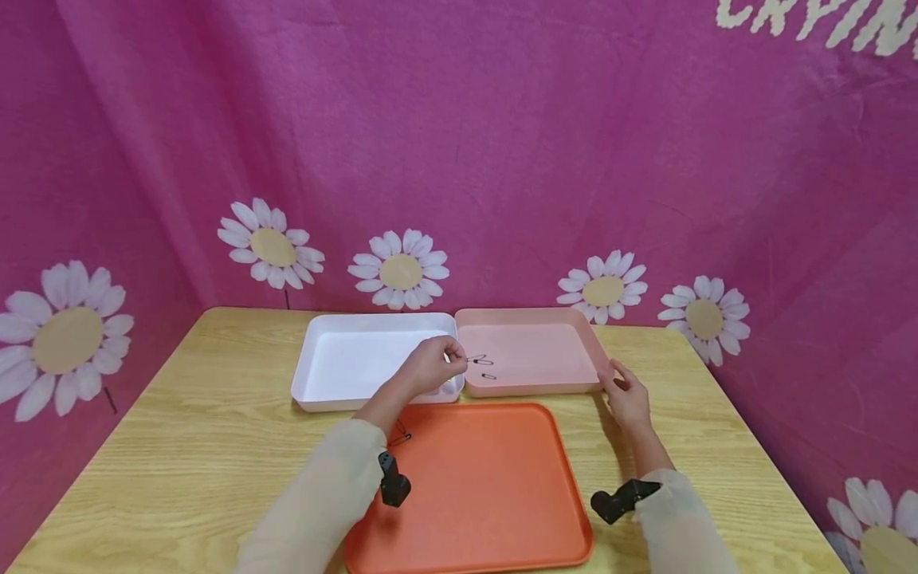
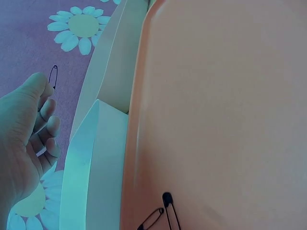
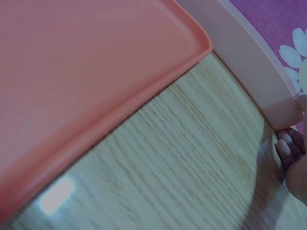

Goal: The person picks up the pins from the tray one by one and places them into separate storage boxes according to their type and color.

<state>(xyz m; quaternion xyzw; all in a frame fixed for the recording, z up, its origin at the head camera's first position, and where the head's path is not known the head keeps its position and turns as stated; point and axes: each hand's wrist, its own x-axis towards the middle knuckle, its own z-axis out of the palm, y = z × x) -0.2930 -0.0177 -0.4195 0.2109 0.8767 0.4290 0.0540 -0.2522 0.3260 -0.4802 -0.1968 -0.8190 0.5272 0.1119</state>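
My left hand point(image 1: 439, 363) pinches a thin dark safety pin point(image 2: 56, 74) between thumb and forefinger, above where the white tray point(image 1: 307, 363) meets the pink tray point(image 1: 595, 347). Inside the pink tray, near its front left corner, lies a small safety pin point(image 1: 489, 376), just below the left fingertips in the head view. At the pink tray's front right corner, my right hand point(image 1: 627, 402) grips the wall, its thumb at the rim and its other fingers curled low beside the corner point(image 3: 288, 108).
Nearer me sits a flat orange tray point(image 1: 480, 486), with dark safety pins point(image 2: 168, 203) at its far left, partly behind the left forearm. All three trays stand on a wooden table point(image 1: 179, 446). A magenta curtain point(image 1: 459, 159) with daisies hangs behind.
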